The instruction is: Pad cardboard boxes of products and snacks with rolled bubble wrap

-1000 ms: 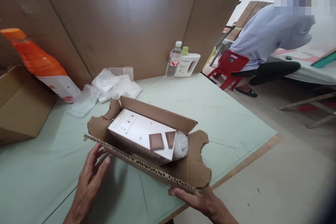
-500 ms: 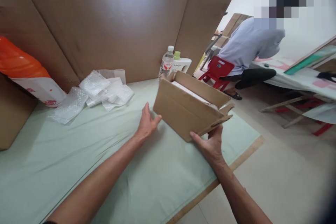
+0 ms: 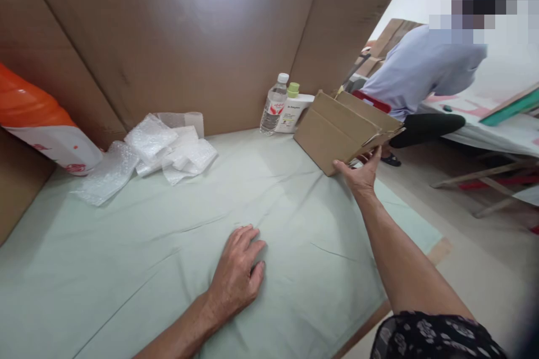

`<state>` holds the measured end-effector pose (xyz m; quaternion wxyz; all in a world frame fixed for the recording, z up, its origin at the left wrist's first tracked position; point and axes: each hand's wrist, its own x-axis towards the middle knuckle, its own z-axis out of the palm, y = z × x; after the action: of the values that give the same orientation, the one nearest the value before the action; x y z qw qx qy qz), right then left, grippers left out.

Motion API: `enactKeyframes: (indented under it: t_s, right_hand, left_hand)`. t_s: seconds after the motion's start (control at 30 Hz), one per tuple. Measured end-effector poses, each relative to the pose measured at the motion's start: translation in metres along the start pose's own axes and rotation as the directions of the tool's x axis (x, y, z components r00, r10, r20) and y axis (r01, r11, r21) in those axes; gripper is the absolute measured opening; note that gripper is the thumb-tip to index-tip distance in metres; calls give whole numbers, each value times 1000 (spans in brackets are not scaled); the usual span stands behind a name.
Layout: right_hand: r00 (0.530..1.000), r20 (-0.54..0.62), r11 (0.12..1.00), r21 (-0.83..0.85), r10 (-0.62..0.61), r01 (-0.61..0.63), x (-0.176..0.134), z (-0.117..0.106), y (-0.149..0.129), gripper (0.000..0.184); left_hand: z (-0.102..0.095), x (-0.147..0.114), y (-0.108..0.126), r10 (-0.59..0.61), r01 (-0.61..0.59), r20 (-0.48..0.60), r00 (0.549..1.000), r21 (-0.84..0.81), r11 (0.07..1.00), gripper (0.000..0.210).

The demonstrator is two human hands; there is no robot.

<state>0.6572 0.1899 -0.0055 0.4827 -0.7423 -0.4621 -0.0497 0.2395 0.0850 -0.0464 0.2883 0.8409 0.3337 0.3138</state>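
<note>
Brown box (image 3: 326, 133), pinched in our right hand (image 3: 361, 175) near the table's (image 3: 273, 196) right edge, could topple the white bottle (image 3: 295, 114) if pushed; our left hand (image 3: 240, 263) lies loosely spread.

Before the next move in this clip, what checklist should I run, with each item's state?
1. Right hand on the box: ok, at its near end.
2. Left hand free: ok, holding nothing.
3. Box closed: not ok, its top is open.
4. Box contents in place: cannot tell, walls hide the inside.
5. Box clear of the white bottle: cannot tell, it partly covers the bottle in view.
6. Bubble wrap away from both hands: ok, lying apart, farther left.
</note>
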Motion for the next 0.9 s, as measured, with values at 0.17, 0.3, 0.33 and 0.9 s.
enactKeyframes:
  t_s: [0.17, 0.3, 0.33, 0.9]
  right_hand:
    - [992, -56, 993, 40, 112, -110, -13, 3, -15, 106]
    - [975, 97, 974, -129, 199, -186, -64, 13, -22, 76]
    - [974, 198, 984, -161, 112, -81, -80, 20, -26, 67]
    - [104, 704, 658, 588, -703, 470, -267, 71, -256, 31]
  left_hand:
    - [-2, 9, 4, 6, -6, 22, 1000, 11, 1000, 35]
    - [-3, 5, 6, 21, -25, 87, 996, 50, 998, 32]
    - [-4, 1, 7, 33, -41, 116, 993, 67, 997, 31]
    - [-387, -76, -100, -144, 784, -889, 435, 295, 547, 35]
